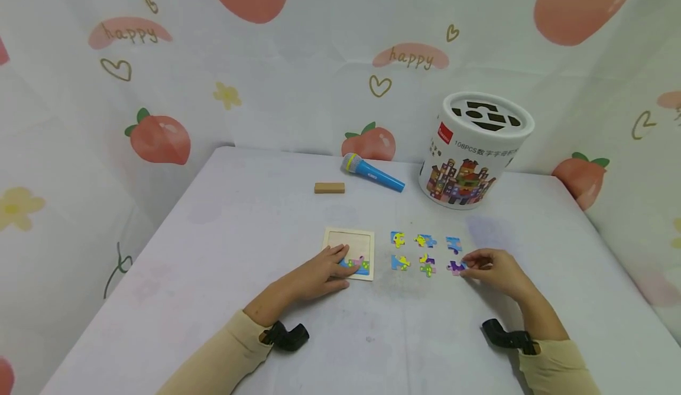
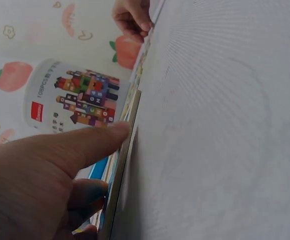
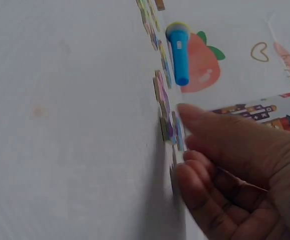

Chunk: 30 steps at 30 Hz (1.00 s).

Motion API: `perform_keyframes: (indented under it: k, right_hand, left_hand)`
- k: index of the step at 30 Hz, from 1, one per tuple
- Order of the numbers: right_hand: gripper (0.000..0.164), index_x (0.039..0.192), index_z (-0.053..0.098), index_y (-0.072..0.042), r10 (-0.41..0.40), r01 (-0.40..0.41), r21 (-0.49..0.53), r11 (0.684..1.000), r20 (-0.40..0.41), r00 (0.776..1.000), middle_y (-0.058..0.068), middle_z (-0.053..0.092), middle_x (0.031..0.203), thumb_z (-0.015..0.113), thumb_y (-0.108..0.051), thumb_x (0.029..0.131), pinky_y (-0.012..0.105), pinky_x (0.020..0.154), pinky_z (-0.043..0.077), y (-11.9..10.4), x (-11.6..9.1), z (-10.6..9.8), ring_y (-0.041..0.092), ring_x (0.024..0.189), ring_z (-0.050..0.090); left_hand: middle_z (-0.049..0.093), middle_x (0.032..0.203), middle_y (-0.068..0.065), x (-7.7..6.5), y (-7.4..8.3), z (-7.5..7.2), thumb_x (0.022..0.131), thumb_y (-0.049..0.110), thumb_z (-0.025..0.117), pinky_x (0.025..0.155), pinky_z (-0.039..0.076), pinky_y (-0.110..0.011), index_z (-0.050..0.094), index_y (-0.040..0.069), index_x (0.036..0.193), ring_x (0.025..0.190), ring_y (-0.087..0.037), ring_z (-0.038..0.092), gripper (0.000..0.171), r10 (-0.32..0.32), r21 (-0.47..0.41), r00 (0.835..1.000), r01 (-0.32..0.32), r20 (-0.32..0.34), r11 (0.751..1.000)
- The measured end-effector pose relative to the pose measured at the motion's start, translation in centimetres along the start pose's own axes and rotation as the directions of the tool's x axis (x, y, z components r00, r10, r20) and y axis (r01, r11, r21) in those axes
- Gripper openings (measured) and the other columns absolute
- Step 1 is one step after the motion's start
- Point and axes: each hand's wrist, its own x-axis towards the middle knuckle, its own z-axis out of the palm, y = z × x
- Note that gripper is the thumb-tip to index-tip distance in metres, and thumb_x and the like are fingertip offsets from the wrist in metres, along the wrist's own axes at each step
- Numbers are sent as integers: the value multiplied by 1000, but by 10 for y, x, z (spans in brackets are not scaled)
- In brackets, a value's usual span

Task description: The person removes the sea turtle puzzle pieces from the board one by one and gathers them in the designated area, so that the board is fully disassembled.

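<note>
A small wooden puzzle board lies on the table with a strip of coloured pieces along its lower part. My left hand rests on its left side, fingers spread over the board; in the left wrist view the thumb lies straight along the board's edge. To the right, my right hand pinches a purple-and-blue puzzle piece at its right end, thumb and fingertips close to the table. In the right wrist view the thumb and bent fingers come down around the coloured pieces.
Several loose puzzle pieces lie in two rows between the hands. Behind them are a tan wooden block, a blue toy microphone and a large white block bucket. A patterned cloth hangs behind the table.
</note>
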Motion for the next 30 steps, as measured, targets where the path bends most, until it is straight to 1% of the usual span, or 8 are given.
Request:
perform_keyframes:
  k: [5,11,17,20,23,25,27,30]
  right_hand:
    - [30,101,66,6,2,-1,10,1000,-61,998,7,65,83,72,-16,81,18,61,48,-3,-1,-5,-1,71,54]
    - [30,102,67,4,-23,24,6,1000,-41,999,7,65,86,70,-19,84,17,64,49,-12,4,-5,4,75,54]
    - [31,104,67,4,-67,67,4,998,-48,997,8,66,88,70,-20,83,16,69,51,-32,15,-1,7,77,56]
    - [33,106,66,5,-82,83,30,996,-44,996,11,66,91,71,-19,83,19,72,52,-44,21,4,10,79,56]
    - [36,109,64,5,-86,88,67,994,-34,996,14,65,94,71,-18,83,23,74,53,-57,26,10,14,82,56]
    - [36,110,63,5,-95,98,85,992,-28,995,16,65,97,71,-16,83,25,75,54,-63,28,14,16,84,57]
    - [36,111,63,6,-108,109,107,988,-14,994,19,65,100,70,-14,83,27,77,54,-69,30,17,18,86,58]
    - [36,112,63,5,-133,131,121,984,10,991,19,64,103,70,-14,83,28,78,55,-77,33,23,20,89,58]
  left_hand:
    - [24,153,-13,0,-2,-1,93,32,55,115,21,-49,55,19,131,143,-34,14,39,-43,-75,999,43,7,996]
    - [26,153,-9,-2,-4,-9,93,31,56,115,19,-49,52,19,134,144,-32,16,42,-51,-122,998,48,-22,991]
    - [19,156,-9,-2,-9,-16,91,26,60,116,17,-48,49,11,135,143,-33,16,48,-45,-87,996,38,-78,996]
    - [19,155,-11,-3,-12,-17,90,24,61,116,16,-49,48,8,136,143,-35,16,50,-61,-102,994,51,-96,994]
    - [21,154,-14,-5,-16,-17,90,24,62,116,15,-50,48,4,136,143,-35,14,52,-71,-144,992,56,-100,988]
    - [23,154,-14,-5,-20,-17,90,26,61,116,15,-50,46,4,137,144,-34,13,54,-82,-164,992,66,-95,984]
    - [24,153,-15,-6,-23,-17,90,28,61,116,14,-50,45,3,137,144,-33,14,55,-85,-173,992,68,-92,983]
    - [24,153,-12,-7,-27,-18,89,30,62,116,14,-50,45,6,138,144,-31,13,57,-112,-173,989,94,-95,980]
